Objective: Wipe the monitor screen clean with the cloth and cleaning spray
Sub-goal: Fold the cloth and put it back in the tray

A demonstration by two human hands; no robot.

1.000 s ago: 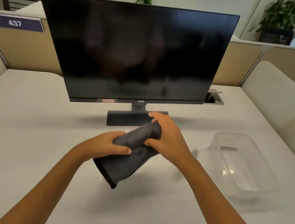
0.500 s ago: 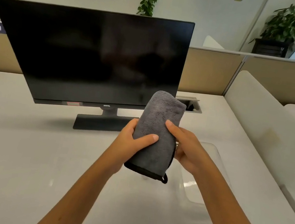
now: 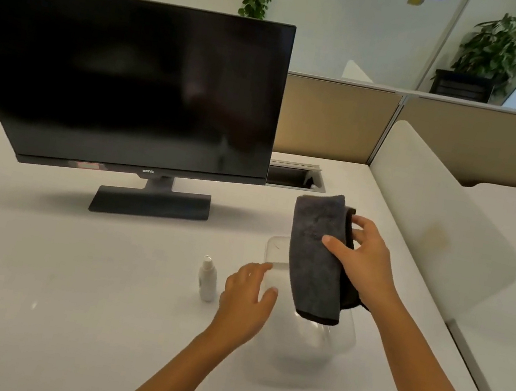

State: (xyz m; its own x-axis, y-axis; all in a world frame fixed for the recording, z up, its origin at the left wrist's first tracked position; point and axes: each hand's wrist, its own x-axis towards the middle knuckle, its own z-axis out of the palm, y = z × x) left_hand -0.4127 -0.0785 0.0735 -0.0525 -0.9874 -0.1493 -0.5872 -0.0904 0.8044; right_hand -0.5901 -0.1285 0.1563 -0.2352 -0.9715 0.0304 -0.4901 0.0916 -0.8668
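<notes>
Two hands up: my right hand [image 3: 366, 259] pinches the folded grey microfibre cloth [image 3: 316, 257] over the clear plastic tub [image 3: 341, 341]; left hand [image 3: 245, 300], fingers spread, nears the small white spray bottle [image 3: 207, 277]. Next I grab it, then spray the black monitor screen [image 3: 125, 79] far left.

Soft, even indoor light fills the scene, brightest toward 2 o'clock. The white table [image 3: 59, 298] shows only faint shadows, one under the monitor [image 3: 125, 82] base. The dark screen carries dim reflections. Wide-angle distortion bends the partitions [image 3: 486, 142] at the edges; slight motion blur softens everything.
</notes>
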